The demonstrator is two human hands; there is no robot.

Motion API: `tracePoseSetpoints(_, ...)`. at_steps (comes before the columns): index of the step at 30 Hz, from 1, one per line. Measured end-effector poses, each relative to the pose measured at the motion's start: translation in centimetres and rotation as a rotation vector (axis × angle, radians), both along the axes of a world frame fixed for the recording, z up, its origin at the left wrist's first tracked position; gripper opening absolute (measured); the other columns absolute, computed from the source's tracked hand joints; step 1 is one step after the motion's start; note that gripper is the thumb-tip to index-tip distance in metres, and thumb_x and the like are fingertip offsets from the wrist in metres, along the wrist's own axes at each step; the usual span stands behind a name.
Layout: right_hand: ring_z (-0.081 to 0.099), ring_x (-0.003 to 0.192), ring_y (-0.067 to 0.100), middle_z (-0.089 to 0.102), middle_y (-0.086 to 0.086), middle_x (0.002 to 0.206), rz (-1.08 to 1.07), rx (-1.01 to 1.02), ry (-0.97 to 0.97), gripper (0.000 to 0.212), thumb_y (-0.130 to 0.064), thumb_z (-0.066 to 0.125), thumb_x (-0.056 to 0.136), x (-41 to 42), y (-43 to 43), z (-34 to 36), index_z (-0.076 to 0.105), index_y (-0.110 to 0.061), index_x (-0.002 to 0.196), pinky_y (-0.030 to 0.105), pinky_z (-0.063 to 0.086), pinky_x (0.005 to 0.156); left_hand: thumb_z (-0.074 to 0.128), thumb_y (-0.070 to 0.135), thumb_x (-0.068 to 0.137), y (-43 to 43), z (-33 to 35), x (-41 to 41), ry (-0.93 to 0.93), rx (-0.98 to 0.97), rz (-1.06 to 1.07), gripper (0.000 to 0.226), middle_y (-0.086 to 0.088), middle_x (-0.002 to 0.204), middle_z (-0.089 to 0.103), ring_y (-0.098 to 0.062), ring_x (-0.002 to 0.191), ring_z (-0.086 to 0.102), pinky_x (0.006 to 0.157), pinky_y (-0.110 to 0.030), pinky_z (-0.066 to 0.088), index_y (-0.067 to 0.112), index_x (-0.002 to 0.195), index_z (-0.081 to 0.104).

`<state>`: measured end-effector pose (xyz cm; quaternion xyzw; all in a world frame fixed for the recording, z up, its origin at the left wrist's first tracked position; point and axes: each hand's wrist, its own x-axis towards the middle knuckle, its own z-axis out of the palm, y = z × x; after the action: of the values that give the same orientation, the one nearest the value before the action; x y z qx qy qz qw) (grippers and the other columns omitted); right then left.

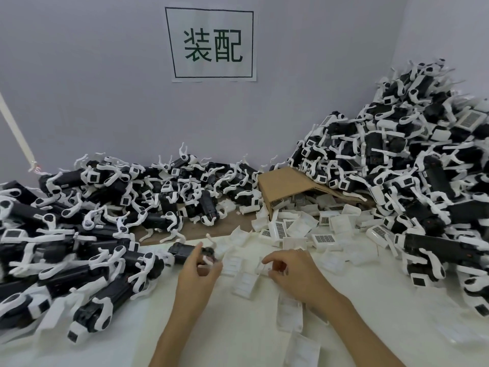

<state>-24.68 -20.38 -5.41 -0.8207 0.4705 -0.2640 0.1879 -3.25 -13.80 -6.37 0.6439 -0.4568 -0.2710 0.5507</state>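
Note:
My left hand (197,276) is at the near end of a black housing (182,250) that lies on the white table top (238,335). Its index finger lies over the housing and its thumb comes in from below, around the end with a small white clip (207,260). My right hand (293,274) is to the right, fingers curled down, pinching a small white plastic cover (262,268). Several more white covers (244,283) lie between and in front of my hands. Both hands are slightly blurred.
Heaps of black-and-white assembled units fill the left side (79,234) and rise high on the right (397,154). A tipped cardboard box (283,184) spills white covers with labels (304,229). A paper sign (211,43) hangs on the wall.

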Motion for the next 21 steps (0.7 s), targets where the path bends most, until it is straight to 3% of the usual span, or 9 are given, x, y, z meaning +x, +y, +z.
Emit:
tracePoseSetpoints(2, 0.058, 0.085, 0.0, 0.066, -0.016, 0.084, -0.011, 0.011, -0.042, 0.022, -0.018, 0.067, 0.092, 0.0, 0.1, 0.0, 0.074, -0.034, 0.106, 0.025, 0.04, 0.098, 0.066, 0.01, 0.095, 0.2, -0.1, -0.7, -0.079, -0.017, -0.048, 0.028, 0.0, 0.102, 0.062, -0.013, 0.074, 0.059, 0.071, -0.028, 0.054, 0.03, 0.113, 0.069)
tracePoseSetpoints(4, 0.06, 0.083, 0.001, 0.067, -0.013, 0.084, -0.025, 0.023, -0.14, 0.025, -0.012, 0.065, 0.092, 0.1, 0.3, 0.3, 0.075, -0.033, 0.1, 0.026, 0.045, 0.092, 0.06, 0.006, 0.097, 0.2, -0.2, -1.6, -0.155, -0.041, -0.081, 0.027, -0.002, 0.098, 0.06, -0.007, 0.066, 0.057, 0.076, -0.038, 0.056, 0.029, 0.093, 0.072)
tracePoseSetpoints(7, 0.061, 0.08, 0.0, 0.068, -0.013, 0.092, -0.026, 0.074, -0.386, 0.035, -0.001, 0.058, 0.095, 0.3, 0.4, 1.1, 0.073, -0.033, 0.095, 0.018, 0.049, 0.077, 0.055, 0.005, 0.1, 0.2, -0.5, -2.6, -0.279, -0.076, -0.092, 0.024, 0.005, 0.095, 0.057, -0.015, 0.075, 0.062, 0.08, -0.038, 0.054, 0.018, 0.097, 0.074)
tracePoseSetpoints(9, 0.059, 0.082, 0.001, 0.063, -0.005, 0.094, -0.006, 0.215, -0.567, 0.04, 0.004, 0.05, 0.098, 0.4, 0.3, 1.6, 0.071, -0.03, 0.103, 0.015, 0.049, 0.075, 0.053, 0.006, 0.101, 0.0, -0.8, -2.8, -0.322, -0.089, -0.076, 0.023, 0.008, 0.097, 0.06, -0.022, 0.079, 0.065, 0.078, -0.033, 0.054, 0.016, 0.1, 0.074)
tracePoseSetpoints(11, 0.063, 0.092, 0.012, 0.058, 0.004, 0.096, 0.032, 0.426, -0.773, 0.041, 0.005, 0.043, 0.1, 0.4, 0.2, 2.0, 0.07, -0.022, 0.115, 0.023, 0.055, 0.078, 0.051, 0.01, 0.103, 0.0, -0.7, -2.9, -0.206, -0.067, -0.047, 0.026, 0.005, 0.09, 0.067, -0.02, 0.07, 0.068, 0.062, -0.021, 0.052, 0.02, 0.093, 0.073)
tracePoseSetpoints(14, 0.063, 0.095, 0.019, 0.065, 0.006, 0.097, 0.064, 0.635, -0.977, 0.04, 0.004, 0.036, 0.102, 0.4, 0.3, 2.3, 0.066, -0.013, 0.121, 0.034, 0.054, 0.08, 0.044, 0.017, 0.105, 0.1, -0.3, -2.9, 0.038, -0.035, -0.01, 0.034, 0.002, 0.069, 0.067, -0.016, 0.051, 0.063, 0.047, -0.018, 0.043, 0.021, 0.082, 0.069)
tracePoseSetpoints(17, 0.057, 0.089, 0.018, 0.065, 0.009, 0.103, 0.111, 0.742, -1.077, 0.035, -0.006, 0.034, 0.105, 0.5, 0.4, 2.5, 0.065, -0.008, 0.121, 0.032, 0.049, 0.075, 0.046, 0.026, 0.102, 0.3, 0.0, -2.7, 0.089, -0.045, 0.076, 0.038, 0.006, 0.055, 0.058, -0.014, 0.048, 0.052, 0.05, -0.023, 0.04, 0.024, 0.07, 0.067)
tracePoseSetpoints(19, 0.054, 0.085, 0.016, 0.062, 0.007, 0.101, 0.129, 0.768, -1.064, 0.032, -0.021, 0.038, 0.106, 0.4, 0.5, 2.4, 0.065, -0.009, 0.119, 0.029, 0.047, 0.073, 0.051, 0.028, 0.099, 0.5, 0.2, -2.8, 0.119, -0.068, 0.109, 0.035, 0.007, 0.052, 0.052, -0.014, 0.054, 0.047, 0.059, -0.03, 0.037, 0.023, 0.068, 0.067)
tracePoseSetpoints(21, 0.054, 0.082, 0.013, 0.06, 0.004, 0.096, 0.151, 0.782, -1.057, 0.025, -0.025, 0.045, 0.103, 0.5, 0.6, 2.3, 0.063, -0.012, 0.114, 0.027, 0.047, 0.072, 0.056, 0.026, 0.099, 0.6, 0.5, -2.9, 0.221, -0.096, 0.106, 0.034, 0.007, 0.051, 0.045, -0.011, 0.054, 0.042, 0.057, -0.029, 0.035, 0.019, 0.068, 0.067)
